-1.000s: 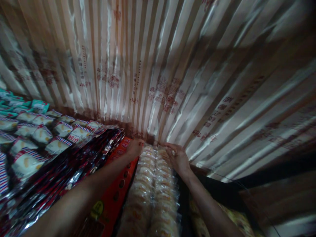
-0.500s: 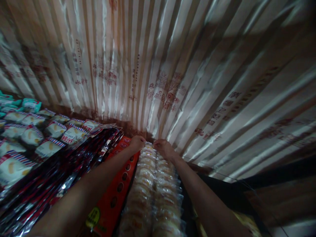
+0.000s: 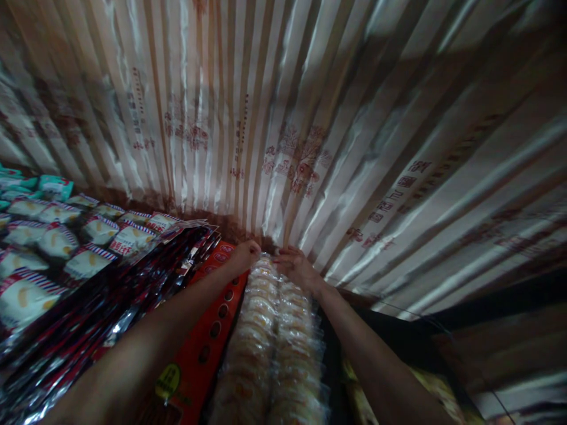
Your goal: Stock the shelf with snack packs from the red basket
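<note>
Two long rows of round, pale snacks in clear wrappers run away from me: a left row [image 3: 252,330] and a right row [image 3: 296,342]. My left hand [image 3: 247,255] is at the far end of the left row, its fingers curled closed. Whatever it may grip is hidden or too small to make out. My right hand [image 3: 296,267] lies over the far end of the right row. Its fingers stretch leftward, somewhat apart, touching or just above the wrappers.
Left of the rows lies a red-orange box [image 3: 212,336], then dark shiny packets [image 3: 133,295] standing in a line. White striped snack bags [image 3: 57,242] and teal bags [image 3: 55,186] fill the far left. A pleated printed sheet [image 3: 274,118] rises behind. Yellowish packaging [image 3: 434,392] sits at lower right.
My right hand's fingers have loosened from a curled pinch and spread a little. My left hand stays curled at nearly the same spot. The view has shifted slightly.
</note>
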Demonstrator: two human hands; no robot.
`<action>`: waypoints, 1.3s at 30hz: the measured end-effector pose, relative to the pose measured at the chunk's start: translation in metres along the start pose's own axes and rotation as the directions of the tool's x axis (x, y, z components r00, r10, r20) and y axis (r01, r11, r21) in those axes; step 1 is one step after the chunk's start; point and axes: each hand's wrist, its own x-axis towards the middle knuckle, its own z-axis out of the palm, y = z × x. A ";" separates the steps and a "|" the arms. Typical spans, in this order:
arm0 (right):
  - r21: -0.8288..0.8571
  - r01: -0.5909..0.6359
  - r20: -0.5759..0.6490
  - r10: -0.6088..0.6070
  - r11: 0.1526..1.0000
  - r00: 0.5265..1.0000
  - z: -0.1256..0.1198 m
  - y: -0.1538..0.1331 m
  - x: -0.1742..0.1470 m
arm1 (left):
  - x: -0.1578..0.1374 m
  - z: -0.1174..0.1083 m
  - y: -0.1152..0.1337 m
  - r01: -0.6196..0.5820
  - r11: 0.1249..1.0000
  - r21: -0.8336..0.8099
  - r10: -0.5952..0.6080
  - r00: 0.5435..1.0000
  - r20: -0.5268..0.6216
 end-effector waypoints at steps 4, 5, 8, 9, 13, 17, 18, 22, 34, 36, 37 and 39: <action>0.033 -0.064 -0.071 0.066 0.997 0.995 0.004 0.005 -0.003 | -0.004 -0.006 -0.002 -0.042 0.997 0.063 0.040 0.998 0.042; 0.037 -0.078 -0.095 0.081 0.996 0.992 0.005 0.006 -0.004 | -0.005 -0.008 -0.002 -0.051 0.996 0.079 0.046 0.997 0.063; 0.024 -0.090 -0.134 0.093 0.996 0.987 0.006 0.006 -0.005 | -0.007 -0.011 -0.002 -0.065 0.991 0.121 0.051 0.992 0.115; 0.017 -0.082 -0.140 0.084 0.996 0.987 0.005 0.005 -0.006 | -0.008 -0.011 -0.002 -0.066 0.989 0.133 0.050 0.992 0.119; 0.003 -0.031 -0.156 0.031 1.000 0.987 0.004 -0.002 -0.008 | -0.012 -0.008 0.003 -0.050 0.981 0.187 0.041 0.998 0.052; 0.001 0.030 -0.164 -0.030 1.000 0.986 0.000 -0.009 -0.013 | -0.017 -0.006 0.008 -0.025 0.970 0.242 0.029 0.999 -0.013; -0.004 0.047 -0.179 -0.047 0.999 0.983 -0.001 -0.011 -0.015 | -0.018 -0.006 0.009 -0.026 0.968 0.252 0.031 0.999 -0.019; -0.058 0.126 -0.189 -0.135 0.990 0.973 -0.009 -0.021 -0.023 | -0.021 -0.004 0.011 -0.019 0.962 0.274 0.031 0.999 -0.039; -0.158 0.117 0.036 -0.113 0.980 0.993 0.001 -0.027 -0.022 | -0.034 -0.016 0.020 -0.029 0.940 0.340 0.048 0.998 -0.048; -0.150 0.123 0.045 -0.118 0.981 0.992 0.000 -0.028 -0.022 | -0.037 -0.020 0.021 -0.045 0.933 0.356 0.056 0.998 -0.020; -0.140 0.107 0.046 -0.102 0.984 0.994 -0.001 -0.028 -0.023 | -0.039 -0.022 0.021 -0.054 0.931 0.360 0.056 0.998 0.004; -0.108 0.055 0.041 -0.050 0.993 0.998 -0.001 -0.029 -0.023 | -0.041 -0.023 0.020 -0.067 0.930 0.362 0.047 0.997 0.064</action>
